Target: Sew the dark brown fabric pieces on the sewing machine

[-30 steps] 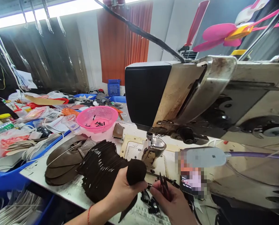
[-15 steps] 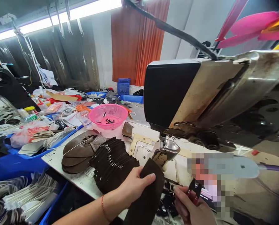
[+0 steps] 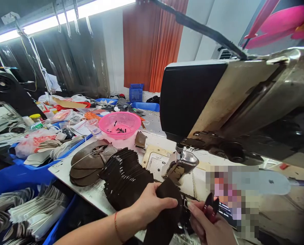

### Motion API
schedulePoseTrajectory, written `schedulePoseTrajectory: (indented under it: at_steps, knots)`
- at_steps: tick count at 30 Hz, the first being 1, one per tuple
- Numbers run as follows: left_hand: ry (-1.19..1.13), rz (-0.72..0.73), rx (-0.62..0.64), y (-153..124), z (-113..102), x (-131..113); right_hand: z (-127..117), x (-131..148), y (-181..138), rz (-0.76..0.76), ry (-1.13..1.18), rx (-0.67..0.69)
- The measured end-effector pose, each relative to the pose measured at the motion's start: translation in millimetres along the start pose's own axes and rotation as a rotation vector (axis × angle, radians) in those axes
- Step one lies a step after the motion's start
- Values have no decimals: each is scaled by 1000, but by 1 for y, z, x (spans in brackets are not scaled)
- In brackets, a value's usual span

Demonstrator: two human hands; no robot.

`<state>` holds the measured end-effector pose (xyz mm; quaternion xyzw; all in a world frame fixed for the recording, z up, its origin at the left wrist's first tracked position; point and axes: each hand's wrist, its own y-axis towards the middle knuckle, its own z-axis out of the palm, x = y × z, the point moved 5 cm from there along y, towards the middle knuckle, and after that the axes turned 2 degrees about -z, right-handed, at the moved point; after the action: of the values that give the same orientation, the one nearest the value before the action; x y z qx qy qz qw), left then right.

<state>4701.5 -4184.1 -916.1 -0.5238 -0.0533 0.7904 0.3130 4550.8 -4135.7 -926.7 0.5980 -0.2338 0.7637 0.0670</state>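
Observation:
My left hand (image 3: 154, 202) is closed on a dark brown leather-like piece (image 3: 164, 217), thumb lying on top. My right hand (image 3: 210, 221) is closed round a small red-and-black tool (image 3: 211, 208), its exact kind unclear. A small dark piece with a shiny metal edge (image 3: 185, 202) sits at its thumb and finger tips, close to the brown piece's right edge. Left of my left hand lies a fanned stack of dark brown pieces (image 3: 126, 177). Small black shiny items (image 3: 184, 223), partly hidden, lie between my hands.
The sewing machine head (image 3: 193, 102) overhangs the right side, above its metal post (image 3: 185, 161). A pink basket (image 3: 120, 126) with black scraps and several rounded brown pieces (image 3: 87, 163) are on the worktop. Blue bins (image 3: 44, 173) stand left; a phone-like screen (image 3: 226, 211), partly blurred, lies right.
The brown piece and my left hand have moved slightly right, toward my right hand, and the piece's upper end now bends. The whole view has shifted a little.

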Motion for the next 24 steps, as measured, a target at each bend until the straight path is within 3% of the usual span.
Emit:
schedulePoseTrajectory:
  at_steps: [9, 16, 24]
  knots:
    - [25, 48, 4, 0, 5, -5, 12, 6, -9, 49, 61, 8]
    - [54, 75, 5, 3, 4, -5, 9, -3, 4, 104, 79, 44]
    - [42, 69, 38, 5, 5, -11, 17, -1, 3, 68, 85, 91]
